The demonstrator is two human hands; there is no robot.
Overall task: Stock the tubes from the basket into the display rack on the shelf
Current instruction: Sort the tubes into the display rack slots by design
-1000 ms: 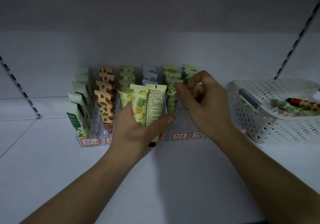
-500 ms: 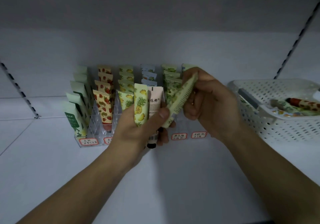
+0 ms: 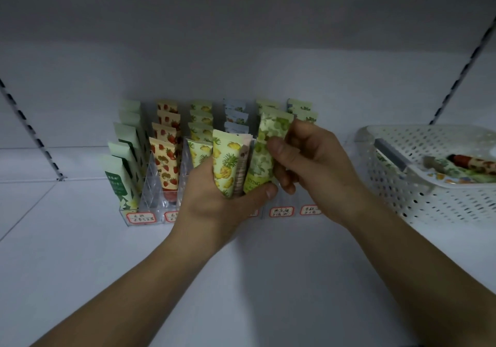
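your left hand [image 3: 214, 201] grips a bunch of tubes upright in front of the rack [image 3: 150, 185], fingers curled round them and the thumb pressed across their lower ends. the nearest is a pineapple tube [image 3: 225, 166]; behind it a pale tube [image 3: 241, 169] shows only as a narrow edge with dark print. your right hand [image 3: 308, 169] pinches a green tube [image 3: 264, 150], thumb on its front face and fingers curled behind it. that tube stands nearly upright, leaning a little right at the top, and its lower end rests against your left thumb, touching the bunch.

the rack sits at the back of the shelf [image 3: 241, 279], against the rear wall. it holds 6 columns of upright tubes: pale green with dark green on the far left, then strawberry tubes [image 3: 165, 158], then pineapple print, then blue-grey, then 2 green-patterned columns partly hidden by your hands. red-bordered labels [image 3: 141, 217] with handwriting run along its front edge; the writing is too small to read.

the basket [image 3: 402, 185], white and perforated, stands on the shelf to the right of the rack, near your right wrist but apart from it. inside lie more tubes on their sides, among them a strawberry-print one with a red cap [image 3: 472, 162].
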